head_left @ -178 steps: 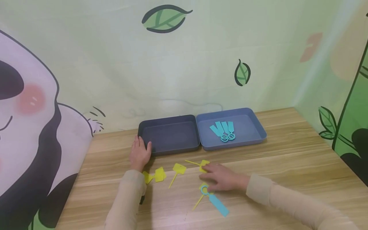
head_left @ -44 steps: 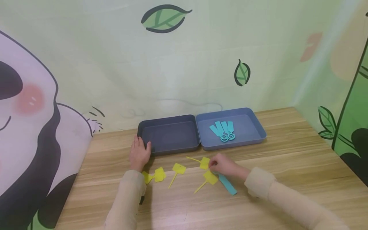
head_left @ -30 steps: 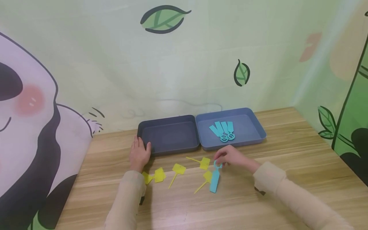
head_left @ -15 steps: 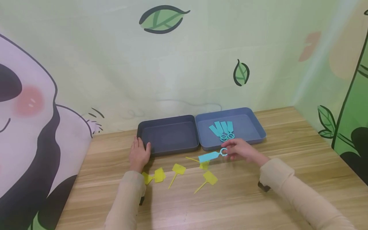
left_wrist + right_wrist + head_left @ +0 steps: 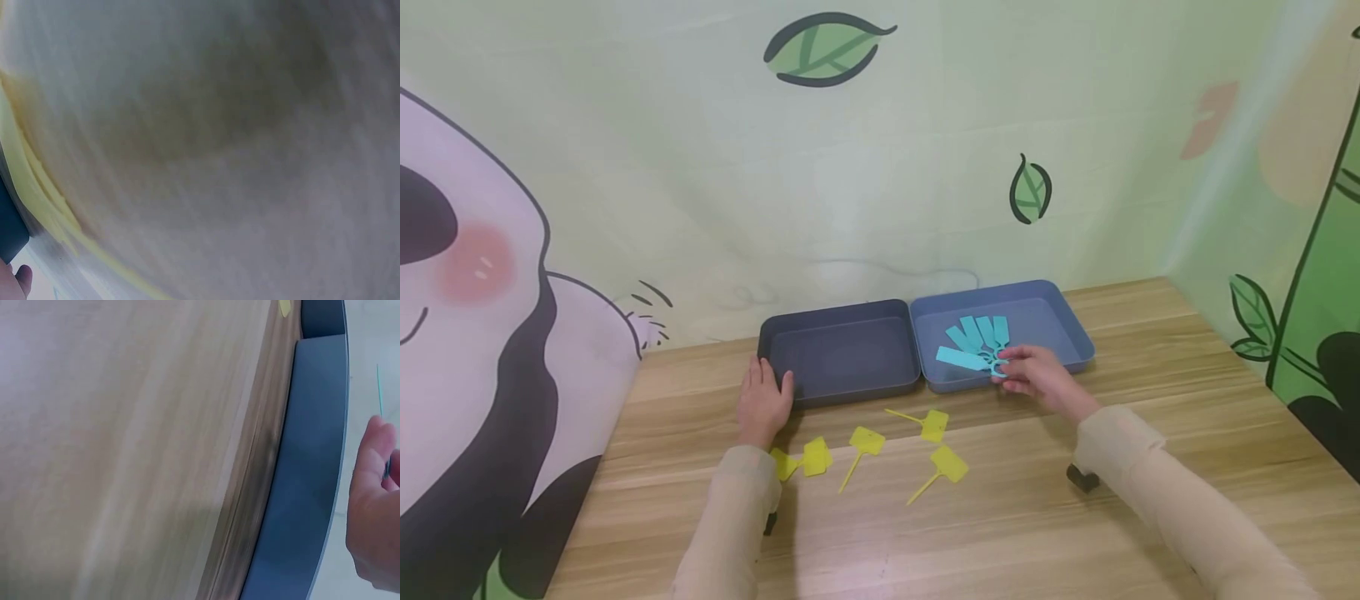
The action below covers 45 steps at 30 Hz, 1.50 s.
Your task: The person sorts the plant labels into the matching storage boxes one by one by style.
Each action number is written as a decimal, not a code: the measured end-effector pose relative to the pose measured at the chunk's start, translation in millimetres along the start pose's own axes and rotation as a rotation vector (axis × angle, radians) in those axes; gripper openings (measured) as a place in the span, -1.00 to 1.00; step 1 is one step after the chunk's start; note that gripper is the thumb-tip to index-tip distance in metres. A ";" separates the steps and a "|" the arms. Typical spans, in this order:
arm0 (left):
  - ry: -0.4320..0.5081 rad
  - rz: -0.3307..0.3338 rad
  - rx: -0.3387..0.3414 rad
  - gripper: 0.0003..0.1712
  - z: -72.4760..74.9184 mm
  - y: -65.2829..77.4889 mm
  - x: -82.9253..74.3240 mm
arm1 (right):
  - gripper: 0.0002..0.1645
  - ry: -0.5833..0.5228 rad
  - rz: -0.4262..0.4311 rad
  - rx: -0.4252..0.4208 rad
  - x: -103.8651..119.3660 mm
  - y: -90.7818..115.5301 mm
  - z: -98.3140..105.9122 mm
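My right hand (image 5: 1039, 377) pinches the ring of a turquoise tag (image 5: 961, 358) over the front of the blue tray (image 5: 1052, 329). Several more turquoise ring tags (image 5: 976, 330) lie fanned out in that tray, their rings partly hidden by the fingers. The right wrist view shows the hand (image 5: 373, 512) above the tray's wall, the tag seen edge-on. My left hand (image 5: 765, 407) rests with extended fingers against the left end of the dark tray (image 5: 846, 354). In the left wrist view a blurred yellow tag (image 5: 37, 194) is close to the lens.
Several yellow tags with thin tails lie in front of the trays: a pair by the left sleeve (image 5: 817, 457), a yellow tag (image 5: 867, 441) in the middle, another yellow tag (image 5: 935, 426) and a nearer yellow tag (image 5: 950, 463). A printed cloth (image 5: 887, 192) hangs behind the wooden table (image 5: 1037, 533).
My right hand has picked up the turquoise tag from among the yellow tags and carried it up and right, over the blue tray. The left hand has stayed at the dark tray.
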State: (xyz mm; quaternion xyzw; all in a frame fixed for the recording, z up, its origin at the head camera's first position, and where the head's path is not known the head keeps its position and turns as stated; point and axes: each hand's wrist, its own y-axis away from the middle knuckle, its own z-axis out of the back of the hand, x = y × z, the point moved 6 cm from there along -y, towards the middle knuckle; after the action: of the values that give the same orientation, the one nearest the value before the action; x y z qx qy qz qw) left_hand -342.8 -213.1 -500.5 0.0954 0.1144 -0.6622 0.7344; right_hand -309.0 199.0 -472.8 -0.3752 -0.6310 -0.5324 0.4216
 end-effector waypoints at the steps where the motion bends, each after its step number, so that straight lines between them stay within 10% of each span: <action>1: -0.001 -0.001 0.001 -0.19 0.0 0.2 0.0 | -0.56 -0.020 -0.002 -0.017 1.0 -1.2 0.9; 30: 0.001 0.005 0.007 -0.18 1.0 0.7 -0.6 | -0.80 -0.338 -0.080 -0.241 10.1 -24.4 20.4; 45: 0.004 0.015 0.007 -0.18 2.2 0.9 -1.2 | -0.42 -0.321 -0.103 -0.348 11.0 -34.7 29.6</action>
State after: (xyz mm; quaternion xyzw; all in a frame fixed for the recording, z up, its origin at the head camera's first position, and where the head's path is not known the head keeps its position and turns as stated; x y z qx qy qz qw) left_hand -341.9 -212.5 -498.1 0.1005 0.1128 -0.6569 0.7387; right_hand -348.9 223.2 -477.2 -0.4891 -0.6070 -0.5875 0.2172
